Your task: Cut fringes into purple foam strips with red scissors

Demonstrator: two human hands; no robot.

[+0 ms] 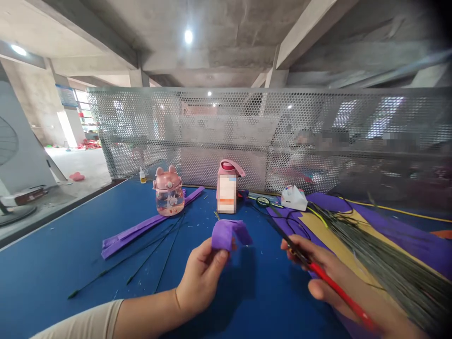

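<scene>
A folded strip of purple crepe paper (222, 235) is pinched between the thumb and fingers of my left hand (201, 273), above the blue table. Its free end droops to the right. My right hand (328, 273) grips scissors with red handles (341, 289), their dark blades pointing away and to the left. The blades are apart from the strip. To the left of my hands lie longer purple paper strips (130, 237) and several thin dark green stems (151, 261) with small knobs at their near ends.
A pink bear-eared bottle (169, 193) and a taller pink bottle (227, 188) stand at the back. Behind them rises a perforated metal screen (226, 127). Tape (263, 202), a tissue pack (294, 197), a stem bundle (381, 254) and purple sheets (399, 221) lie right. A small glue bottle (142, 176) stands back left.
</scene>
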